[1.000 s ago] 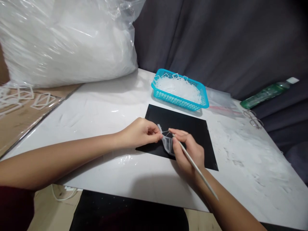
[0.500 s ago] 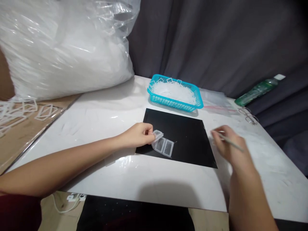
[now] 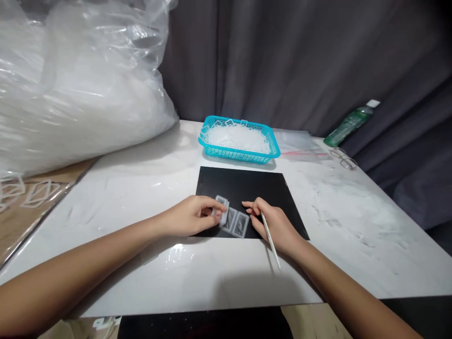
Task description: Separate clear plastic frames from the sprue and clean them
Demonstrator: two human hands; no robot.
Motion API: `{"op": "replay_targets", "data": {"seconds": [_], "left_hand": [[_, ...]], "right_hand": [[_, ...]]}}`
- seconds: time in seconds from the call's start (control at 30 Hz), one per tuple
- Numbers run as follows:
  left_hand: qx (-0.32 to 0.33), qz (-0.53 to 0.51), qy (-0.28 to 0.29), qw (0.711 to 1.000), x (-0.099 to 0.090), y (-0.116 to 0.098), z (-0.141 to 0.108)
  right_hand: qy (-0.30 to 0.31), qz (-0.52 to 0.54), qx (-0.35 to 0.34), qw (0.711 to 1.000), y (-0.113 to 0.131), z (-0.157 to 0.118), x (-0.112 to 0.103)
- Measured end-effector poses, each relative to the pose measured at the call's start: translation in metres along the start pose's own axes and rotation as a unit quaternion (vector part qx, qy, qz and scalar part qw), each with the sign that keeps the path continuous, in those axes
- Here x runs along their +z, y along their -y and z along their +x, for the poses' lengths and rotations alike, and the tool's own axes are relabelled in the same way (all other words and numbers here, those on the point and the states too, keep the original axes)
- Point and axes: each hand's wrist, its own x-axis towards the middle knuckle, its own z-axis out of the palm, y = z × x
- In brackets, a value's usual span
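Clear framed plastic pieces (image 3: 240, 225) lie near the front of a black sheet (image 3: 243, 183). My left hand (image 3: 197, 214) has its thumb and fingers closed on the left end of these pieces. Just right of them, my right hand (image 3: 273, 221) holds a thin pale stick (image 3: 270, 240) that slants down toward the table's front edge. The fingertips of that hand point at the pieces without touching them.
Behind the sheet sits a blue basket (image 3: 240, 154) full of small white frames. A big plastic bag (image 3: 81, 94) fills the back left. Flat clear bags (image 3: 296, 141), a green bottle (image 3: 351, 125) and glasses (image 3: 343, 159) are at the back right.
My right hand has come left from beside the black sheet to over it, still with the stick. The plastic pieces now lie flatter under my left fingers. The view has shifted.
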Motion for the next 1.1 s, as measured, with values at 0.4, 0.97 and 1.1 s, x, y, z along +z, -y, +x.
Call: {"op": "replay_targets", "data": {"seconds": [0.4,0.97,1.1], "left_hand": [[-0.057,0.057,0.014,0.997,-0.014,-0.003,0.0],[0.184,0.419,0.076,0.886,0.02,0.004,0.01],[0.193,0.397,0.093,0.892,0.018,0.013,0.012]], "right_hand": [[-0.013,0.067,0.0,0.998,0.012,0.009,0.002],[0.247,0.247,0.09,0.933,-0.028,0.027,-0.032],[0.243,0.202,0.103,0.943,-0.025,0.028,-0.033]]}}
